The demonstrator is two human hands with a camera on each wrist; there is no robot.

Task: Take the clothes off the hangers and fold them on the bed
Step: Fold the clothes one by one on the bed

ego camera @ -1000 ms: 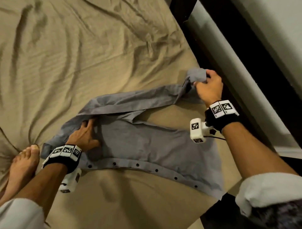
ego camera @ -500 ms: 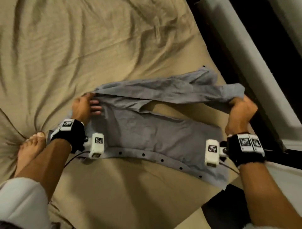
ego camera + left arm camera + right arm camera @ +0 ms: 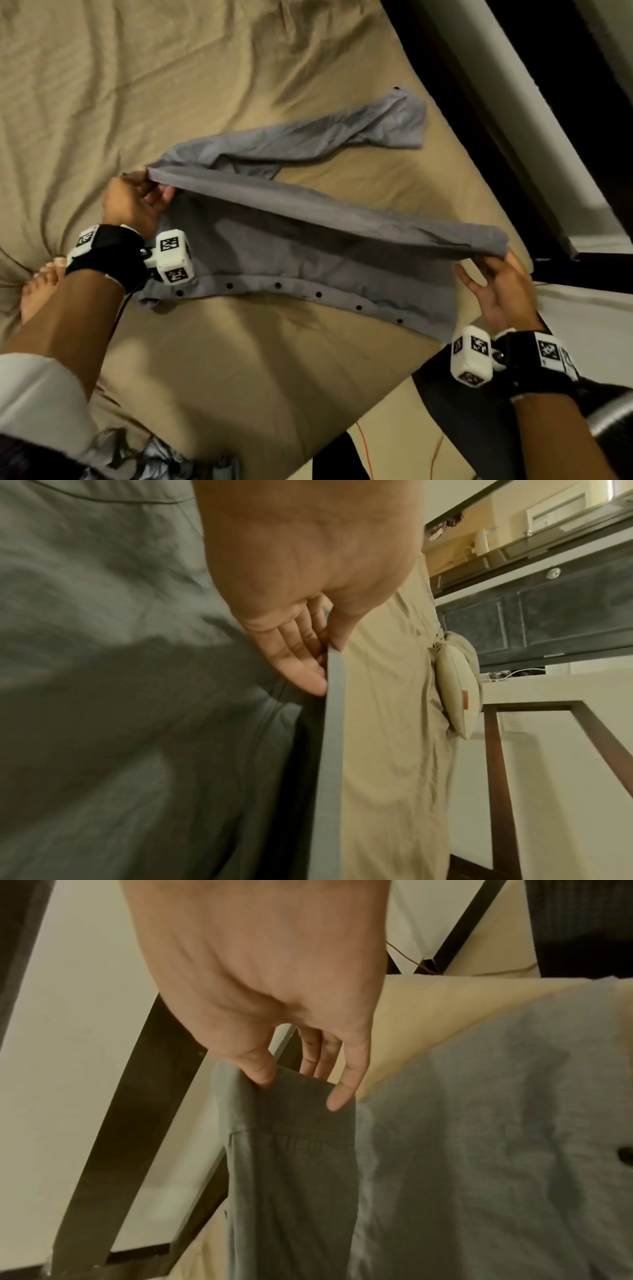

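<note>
The grey shirt [image 3: 308,253] lies across the tan bed sheet [image 3: 171,85], button placket [image 3: 277,285] along the near edge, and one sleeve [image 3: 342,219] is stretched taut above the body panel. It reads as thin, light woven cotton: soft, limp, no stiffness of its own, so it sags wherever it isn't held and creases easily. Not slippery, not fragile, though the buttons could snag.

The left hand [image 3: 135,202] pinches the shoulder end of that sleeve, thumb on one side and fingers [image 3: 301,664] on the other, as the left wrist view shows. The right hand [image 3: 500,291] pinches the cuff [image 3: 291,1104] between thumb and fingers at the bed's corner. Those look like the sensible holds: seam and cuff are the firmest parts, and tension between them keeps the sleeve straight for laying onto the body.

The other sleeve [image 3: 342,137] trails away across the sheet, loosely twisted. A bare foot [image 3: 37,291] rests on the sheet at left, and the dark bed frame [image 3: 462,102] runs along the right.
</note>
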